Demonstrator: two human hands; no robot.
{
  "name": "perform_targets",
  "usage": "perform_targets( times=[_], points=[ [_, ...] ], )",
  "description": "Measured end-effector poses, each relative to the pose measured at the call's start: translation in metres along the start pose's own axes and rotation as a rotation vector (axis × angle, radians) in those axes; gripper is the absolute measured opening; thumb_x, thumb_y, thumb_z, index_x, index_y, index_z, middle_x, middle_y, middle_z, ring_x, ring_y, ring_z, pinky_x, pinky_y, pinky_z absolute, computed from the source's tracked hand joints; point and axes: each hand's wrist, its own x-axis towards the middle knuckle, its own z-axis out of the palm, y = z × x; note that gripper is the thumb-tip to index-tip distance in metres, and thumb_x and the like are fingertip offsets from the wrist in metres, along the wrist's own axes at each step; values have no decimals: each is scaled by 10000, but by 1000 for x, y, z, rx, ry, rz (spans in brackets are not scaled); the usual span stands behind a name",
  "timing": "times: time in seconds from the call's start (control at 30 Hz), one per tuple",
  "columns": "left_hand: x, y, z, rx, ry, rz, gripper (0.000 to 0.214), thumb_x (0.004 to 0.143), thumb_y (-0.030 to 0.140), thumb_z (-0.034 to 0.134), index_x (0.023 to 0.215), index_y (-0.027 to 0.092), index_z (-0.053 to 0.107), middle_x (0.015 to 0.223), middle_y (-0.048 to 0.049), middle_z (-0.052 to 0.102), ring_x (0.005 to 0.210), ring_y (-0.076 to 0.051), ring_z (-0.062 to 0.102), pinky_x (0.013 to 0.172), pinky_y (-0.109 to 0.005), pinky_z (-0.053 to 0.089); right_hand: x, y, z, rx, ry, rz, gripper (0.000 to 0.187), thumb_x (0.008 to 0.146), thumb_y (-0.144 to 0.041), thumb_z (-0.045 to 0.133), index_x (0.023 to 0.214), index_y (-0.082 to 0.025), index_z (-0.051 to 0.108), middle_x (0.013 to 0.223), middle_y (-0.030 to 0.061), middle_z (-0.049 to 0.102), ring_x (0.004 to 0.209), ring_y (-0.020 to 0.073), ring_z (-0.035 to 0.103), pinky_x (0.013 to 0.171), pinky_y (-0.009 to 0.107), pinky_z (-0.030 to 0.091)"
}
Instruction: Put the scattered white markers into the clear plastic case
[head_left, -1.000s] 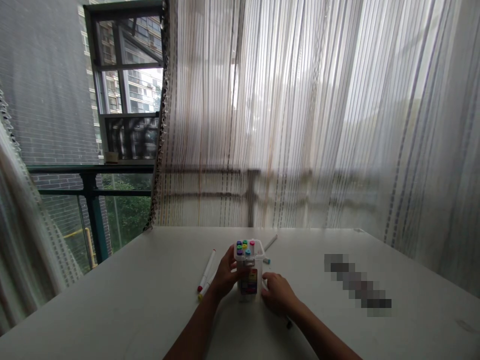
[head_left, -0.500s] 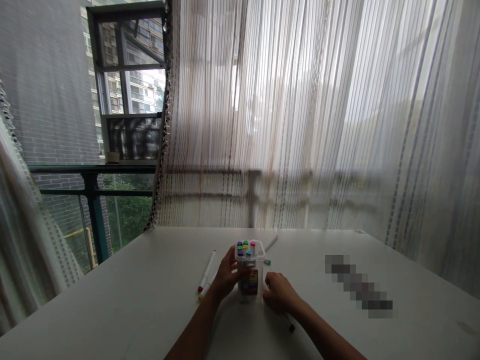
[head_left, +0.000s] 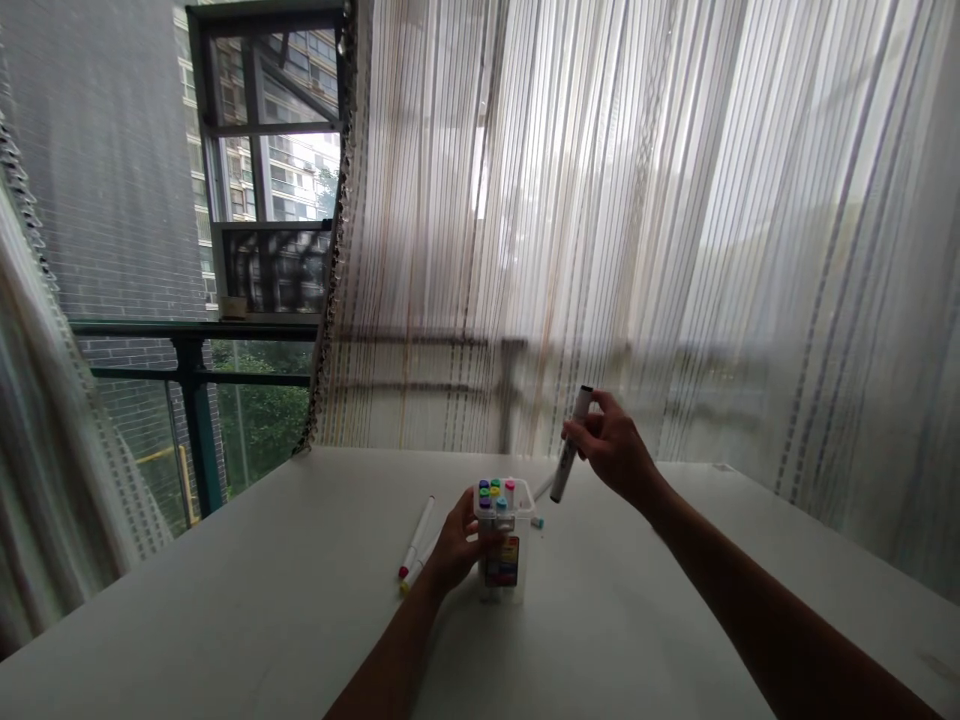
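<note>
My left hand grips the left side of a clear plastic marker box, which stands upright on the table. Several markers with coloured caps stick up inside it. Raised to the right of the box, my right hand pinches a white marker with black ends, held tilted in the air. Left of my left hand lie a red-capped marker and a yellow-capped marker, partly hidden by that hand. Behind the box, a teal-ended marker lies partly covered.
The white table carries all of this. Sheer striped curtains hang along its far edge. At the left are a window and a dark green railing.
My right hand has picked up the black-ended marker from the table beside the box and lifted it up and away. My left hand stays on the box.
</note>
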Motion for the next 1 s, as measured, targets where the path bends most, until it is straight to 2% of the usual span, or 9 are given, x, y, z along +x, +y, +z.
perform_targets(
  times=[0.13,0.23,0.43,0.5,0.6,0.7,0.83,1.0],
  points=[
    [0,0,0,-2,2,-3,520,644,294,774,1078,174,514,1030,-84,632,945,-248,596,833,-350,445,3,-19,16,-29,-58,-60,152,787,-289,483,831,-210,361,626,-18,597,474,112,502,487,232,389],
    [0,0,0,-4,3,-7,555,607,304,797,1069,175,518,1042,-89,628,956,-260,593,831,-353,448,-1,-15,33,-162,-133,-32,81,844,-257,431,809,-189,404,637,3,599,501,111,521,506,225,387],
    [1,-1,1,-12,39,-17,597,588,349,806,1080,177,517,1044,-95,627,957,-268,592,815,-346,447,-11,-5,53,-334,-297,42,156,829,-183,457,683,-154,504,602,11,583,537,111,536,531,213,365],
    [0,0,1,-16,41,-17,597,585,353,808,1075,175,518,1039,-93,627,955,-269,592,808,-339,447,-13,-4,57,-381,-331,47,130,804,-158,483,685,-143,532,604,9,580,533,103,520,523,205,347],
    [0,1,1,-14,41,-17,586,581,341,813,1062,175,522,1029,-86,626,952,-266,590,801,-332,447,-15,-3,60,-446,-363,28,69,779,-142,515,785,-134,583,643,8,594,539,96,497,504,197,314],
    [1,-1,0,-15,31,-18,577,584,335,813,1054,175,519,1027,-83,621,949,-260,588,795,-325,447,-15,-4,63,-533,-387,18,131,764,-138,531,869,-139,610,670,11,616,550,102,505,509,204,303],
    [2,-3,-2,-18,16,-23,600,576,348,817,1062,173,511,1022,-87,619,941,-260,591,770,-313,450,-16,-7,66,-618,-440,17,150,789,-191,527,883,-165,641,756,34,660,630,130,567,562,224,339],
    [1,-1,-2,-13,22,-33,604,577,349,818,1064,176,506,1023,-91,621,942,-268,591,780,-328,452,-19,-6,68,-705,-429,-11,169,820,-246,499,828,-169,649,784,52,673,643,138,590,560,232,352]
  ],
)
